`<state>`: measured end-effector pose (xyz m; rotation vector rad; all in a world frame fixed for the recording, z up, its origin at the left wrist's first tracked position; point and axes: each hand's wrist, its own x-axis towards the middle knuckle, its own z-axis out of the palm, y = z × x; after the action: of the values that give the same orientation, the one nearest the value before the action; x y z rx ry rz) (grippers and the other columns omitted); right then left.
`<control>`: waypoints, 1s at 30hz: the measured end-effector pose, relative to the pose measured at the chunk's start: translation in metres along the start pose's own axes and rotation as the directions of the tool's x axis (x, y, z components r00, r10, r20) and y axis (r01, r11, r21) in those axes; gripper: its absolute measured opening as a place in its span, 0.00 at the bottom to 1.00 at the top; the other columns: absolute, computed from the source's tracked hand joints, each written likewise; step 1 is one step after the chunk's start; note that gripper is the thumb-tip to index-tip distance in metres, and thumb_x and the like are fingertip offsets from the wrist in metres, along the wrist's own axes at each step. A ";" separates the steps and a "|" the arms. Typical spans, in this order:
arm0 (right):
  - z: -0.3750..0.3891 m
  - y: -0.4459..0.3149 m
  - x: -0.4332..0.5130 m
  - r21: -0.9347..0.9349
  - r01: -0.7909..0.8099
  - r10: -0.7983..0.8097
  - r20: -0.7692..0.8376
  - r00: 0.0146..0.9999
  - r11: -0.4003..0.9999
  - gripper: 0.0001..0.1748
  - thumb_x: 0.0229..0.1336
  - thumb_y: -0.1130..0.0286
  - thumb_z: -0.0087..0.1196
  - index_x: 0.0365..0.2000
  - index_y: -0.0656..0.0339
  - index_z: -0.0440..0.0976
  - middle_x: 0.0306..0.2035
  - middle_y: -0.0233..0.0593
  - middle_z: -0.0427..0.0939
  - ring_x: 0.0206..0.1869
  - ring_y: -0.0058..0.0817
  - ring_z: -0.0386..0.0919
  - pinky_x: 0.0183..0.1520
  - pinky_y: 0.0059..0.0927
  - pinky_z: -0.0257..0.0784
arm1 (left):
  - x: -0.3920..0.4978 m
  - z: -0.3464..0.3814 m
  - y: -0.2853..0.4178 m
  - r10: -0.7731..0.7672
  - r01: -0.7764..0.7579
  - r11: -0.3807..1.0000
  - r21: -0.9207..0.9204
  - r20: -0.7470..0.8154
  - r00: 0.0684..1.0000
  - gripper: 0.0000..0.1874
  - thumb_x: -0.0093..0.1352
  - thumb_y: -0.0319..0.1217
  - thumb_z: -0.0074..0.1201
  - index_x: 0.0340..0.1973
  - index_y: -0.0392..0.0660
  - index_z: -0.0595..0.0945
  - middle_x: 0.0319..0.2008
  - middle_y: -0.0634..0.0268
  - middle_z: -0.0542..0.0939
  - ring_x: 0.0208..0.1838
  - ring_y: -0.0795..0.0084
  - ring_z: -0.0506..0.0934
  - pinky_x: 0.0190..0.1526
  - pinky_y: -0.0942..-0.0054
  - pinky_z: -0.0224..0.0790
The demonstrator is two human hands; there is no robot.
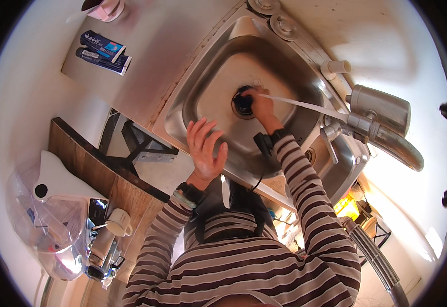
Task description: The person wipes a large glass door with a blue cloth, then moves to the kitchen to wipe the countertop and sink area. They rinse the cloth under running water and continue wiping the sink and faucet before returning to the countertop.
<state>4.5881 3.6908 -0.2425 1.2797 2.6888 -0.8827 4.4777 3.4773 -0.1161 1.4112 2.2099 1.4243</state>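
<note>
My right hand (262,104) is at the dark drain (243,103) in the large stainless steel sink basin (212,82). Its fingers reach over the drain's edge, and whether they grip anything is hidden. Water runs from the metal faucet (355,121) in a thin stream (304,103) that meets this hand. Above the basin's near left rim, my left hand (207,149) is raised with wet-looking fingers apart and nothing in them. Dark bands circle both wrists, and a pale bangle (184,199) sits on the left one.
A smaller basin (319,153) adjoins at right under the faucet lever (330,144). Toothpaste tubes (102,51) and a pink cup (104,8) stand on the left counter (150,46). A wooden shelf (93,153) at lower left holds a mug (119,221) and a clear-covered container (48,218).
</note>
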 end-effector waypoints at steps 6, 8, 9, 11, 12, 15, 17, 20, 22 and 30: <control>-0.051 0.037 -0.037 0.471 -0.076 0.202 -0.223 0.954 0.879 0.24 0.45 0.86 0.52 0.42 0.52 0.82 0.49 0.43 0.79 0.54 0.49 0.75 0.60 0.42 0.70 | 0.001 0.001 0.001 0.016 -0.017 1.000 0.017 0.018 1.000 0.12 0.63 0.29 0.58 0.43 0.42 0.81 0.54 0.57 0.77 0.64 0.50 0.70 0.70 0.44 0.49; -0.052 0.051 -0.036 0.351 -0.079 0.201 -0.325 0.924 0.933 0.26 0.50 0.81 0.53 0.51 0.50 0.78 0.54 0.53 0.75 0.58 0.51 0.73 0.61 0.42 0.69 | 0.002 0.002 0.001 0.023 -0.024 0.999 0.029 0.025 0.999 0.12 0.64 0.29 0.57 0.42 0.42 0.81 0.53 0.58 0.77 0.63 0.51 0.70 0.70 0.45 0.49; -0.048 0.059 -0.033 0.289 -0.093 0.203 -0.380 0.903 0.953 0.27 0.52 0.80 0.53 0.53 0.50 0.77 0.55 0.55 0.73 0.58 0.52 0.73 0.62 0.42 0.68 | 0.002 0.003 0.001 0.030 -0.031 0.999 0.035 0.026 0.999 0.11 0.64 0.29 0.57 0.42 0.42 0.81 0.53 0.58 0.78 0.63 0.52 0.71 0.70 0.45 0.50; -0.031 0.072 -0.025 0.119 -0.187 0.220 -0.429 0.876 0.975 0.30 0.54 0.78 0.55 0.59 0.50 0.72 0.59 0.60 0.69 0.60 0.57 0.70 0.62 0.44 0.68 | 0.002 0.004 0.002 0.044 -0.045 0.998 0.042 0.036 0.998 0.11 0.64 0.29 0.57 0.42 0.42 0.81 0.52 0.59 0.78 0.62 0.52 0.71 0.70 0.45 0.50; -0.017 0.073 -0.026 -0.073 -0.216 0.165 -0.428 0.889 0.974 0.29 0.53 0.78 0.55 0.58 0.50 0.72 0.59 0.59 0.70 0.60 0.57 0.70 0.62 0.44 0.68 | 0.002 0.004 0.002 0.047 -0.049 0.998 0.044 0.044 0.998 0.11 0.64 0.29 0.57 0.42 0.42 0.81 0.51 0.59 0.78 0.61 0.53 0.72 0.70 0.45 0.50; 0.009 0.071 -0.026 -0.193 -0.203 0.148 -0.266 0.952 0.960 0.27 0.51 0.78 0.57 0.55 0.53 0.74 0.56 0.57 0.73 0.58 0.54 0.72 0.60 0.42 0.70 | 0.002 0.004 0.001 0.060 -0.064 0.996 0.066 0.062 0.996 0.10 0.65 0.28 0.56 0.41 0.42 0.81 0.50 0.60 0.78 0.60 0.53 0.73 0.70 0.45 0.51; 0.003 0.061 -0.032 0.261 -0.237 0.257 -0.045 0.965 0.936 0.26 0.47 0.79 0.57 0.51 0.54 0.76 0.52 0.53 0.75 0.56 0.52 0.74 0.58 0.41 0.71 | 0.002 0.005 0.001 0.068 -0.074 0.995 0.072 0.074 0.995 0.09 0.65 0.27 0.56 0.41 0.42 0.81 0.50 0.60 0.78 0.59 0.54 0.74 0.70 0.45 0.51; -0.031 0.027 -0.050 0.568 -0.253 0.348 -0.065 0.935 0.784 0.26 0.43 0.82 0.56 0.46 0.53 0.78 0.48 0.48 0.76 0.52 0.51 0.75 0.55 0.42 0.71 | 0.002 0.006 0.000 0.078 -0.084 0.993 0.083 0.073 0.994 0.08 0.65 0.26 0.56 0.41 0.43 0.80 0.49 0.60 0.79 0.58 0.54 0.74 0.69 0.45 0.52; -0.060 0.005 -0.076 0.498 -0.127 0.309 -0.301 0.902 0.857 0.24 0.43 0.82 0.54 0.44 0.53 0.79 0.46 0.48 0.77 0.51 0.51 0.75 0.54 0.41 0.71 | 0.002 0.008 0.000 0.074 -0.081 0.993 0.082 0.077 0.994 0.08 0.65 0.26 0.56 0.40 0.43 0.80 0.48 0.60 0.79 0.57 0.54 0.75 0.69 0.45 0.52; -0.112 0.012 -0.182 -0.133 -0.281 0.158 -0.570 0.806 0.951 0.26 0.47 0.83 0.52 0.48 0.49 0.79 0.51 0.43 0.73 0.56 0.48 0.69 0.54 0.44 0.72 | 0.001 0.010 -0.004 0.102 -0.112 0.988 0.109 0.094 0.990 0.07 0.65 0.26 0.55 0.40 0.43 0.80 0.47 0.60 0.79 0.55 0.55 0.76 0.67 0.46 0.55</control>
<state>4.7394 3.6250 -0.1061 1.9942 2.8159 -0.1946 4.4805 3.4836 -0.1244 1.6199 2.2228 1.2574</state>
